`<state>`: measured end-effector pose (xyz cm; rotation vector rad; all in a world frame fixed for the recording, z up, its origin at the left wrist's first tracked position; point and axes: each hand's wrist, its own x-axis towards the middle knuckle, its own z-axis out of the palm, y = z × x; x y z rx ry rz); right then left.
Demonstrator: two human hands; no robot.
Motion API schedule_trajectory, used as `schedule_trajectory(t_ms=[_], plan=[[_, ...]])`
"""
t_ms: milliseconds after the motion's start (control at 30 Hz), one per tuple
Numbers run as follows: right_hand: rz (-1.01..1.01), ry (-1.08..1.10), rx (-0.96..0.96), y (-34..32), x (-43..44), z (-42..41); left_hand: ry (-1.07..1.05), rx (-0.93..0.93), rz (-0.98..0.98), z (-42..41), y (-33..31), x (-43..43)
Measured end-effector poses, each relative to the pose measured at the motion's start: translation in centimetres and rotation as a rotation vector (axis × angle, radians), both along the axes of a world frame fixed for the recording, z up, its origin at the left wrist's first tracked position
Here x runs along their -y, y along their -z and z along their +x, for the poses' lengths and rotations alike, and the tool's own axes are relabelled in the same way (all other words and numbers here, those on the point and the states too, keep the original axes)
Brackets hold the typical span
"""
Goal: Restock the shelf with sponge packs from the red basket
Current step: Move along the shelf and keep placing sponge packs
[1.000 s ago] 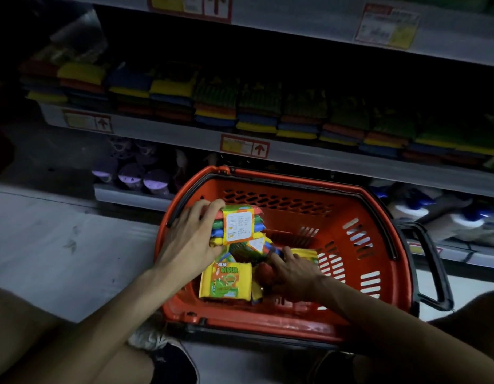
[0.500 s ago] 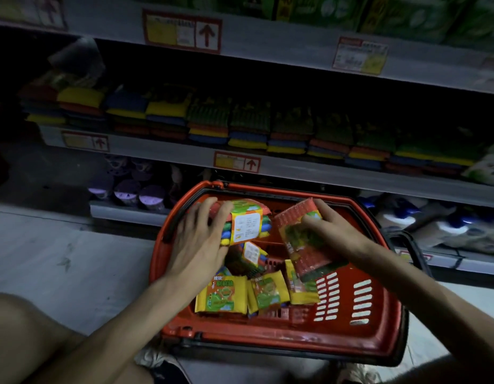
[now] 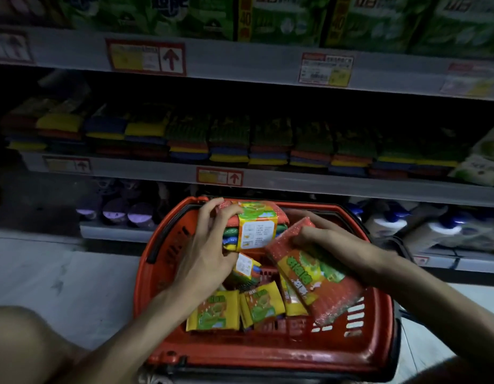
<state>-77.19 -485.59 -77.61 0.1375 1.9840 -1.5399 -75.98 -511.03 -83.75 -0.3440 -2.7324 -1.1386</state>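
A red basket (image 3: 268, 353) sits on the floor in front of me with several sponge packs (image 3: 215, 310) lying inside. My left hand (image 3: 207, 250) grips a stacked multicolour sponge pack (image 3: 256, 231) lifted above the basket's far rim. My right hand (image 3: 320, 239) holds a flat red sponge pack (image 3: 315, 275), tilted over the basket's right half. The sponge shelf (image 3: 351, 187) runs across the middle of the view, lined with dark rows of stacked sponge packs (image 3: 229, 145).
Green packages (image 3: 290, 18) fill the top shelf behind price tags (image 3: 146, 58). The bottom shelf holds purple-lidded jars (image 3: 123, 214) at left and white bottles (image 3: 434, 228) at right. My knee (image 3: 18, 345) is at the lower left, pale floor beside it.
Both hands have risen out of the basket, each with a pack. The right hand's red pack moved up beside the left hand's stacked pack. The view tilted up toward the shelves.
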Motion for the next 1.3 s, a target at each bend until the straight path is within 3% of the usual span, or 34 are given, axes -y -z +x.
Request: schedule_trajectory(t_ms=[233,400,567,933,1133,1300], plan=[[-0.141,-0.019,-0.074,1.3,0.3,0.1,0.093,0.042,0.140,-0.9,-1.0,-0.5],[-0.129,-0.040,-0.193,1.5,-0.5,-0.3,-0.017,0.189,0.661,-1.6,-2.8,-0.3],[-0.111,-0.051,-0.287,1.3,-0.3,0.3,-0.144,0.364,0.868,-2.9,-3.3,-0.5],[-0.110,-0.089,-0.340,1.0,-0.5,0.9,-0.130,0.586,1.008,-3.1,-5.0,-1.8],[0.160,-0.103,-0.364,0.4,-1.6,0.6,-0.154,0.494,0.971,-3.7,-5.7,-1.1],[0.095,-0.040,-0.269,-0.5,-2.7,0.3,-0.211,0.440,0.939,-3.8,-5.7,-0.8]])
